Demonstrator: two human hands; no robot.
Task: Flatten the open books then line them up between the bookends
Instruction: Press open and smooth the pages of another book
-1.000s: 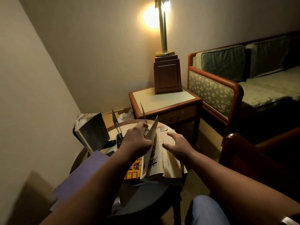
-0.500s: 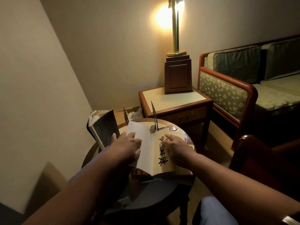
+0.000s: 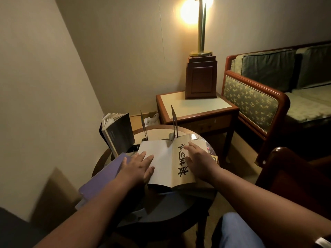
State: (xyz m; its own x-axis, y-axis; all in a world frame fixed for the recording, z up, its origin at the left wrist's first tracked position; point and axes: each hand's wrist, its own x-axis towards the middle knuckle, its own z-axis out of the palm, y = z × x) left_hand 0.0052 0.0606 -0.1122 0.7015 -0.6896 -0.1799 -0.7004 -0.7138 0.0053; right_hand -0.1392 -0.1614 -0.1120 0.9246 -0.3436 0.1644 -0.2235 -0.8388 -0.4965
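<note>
cream black-lettered open paperback book (image 3: 166, 163) cover-up | left grip (image 3: 137, 166), right grip (image 3: 198, 162) flat, fingers spread, pressing it | spine points away toward thin metal bookend (image 3: 174, 122), just beyond right grip

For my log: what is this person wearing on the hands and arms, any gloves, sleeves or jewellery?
The left hand and right hand are bare, no gloves, no rings that I can make out. Both forearms are bare, without sleeves. A pale strip crosses the right arm at the frame's bottom corner; sleeve edge or band, I cannot tell.
</note>
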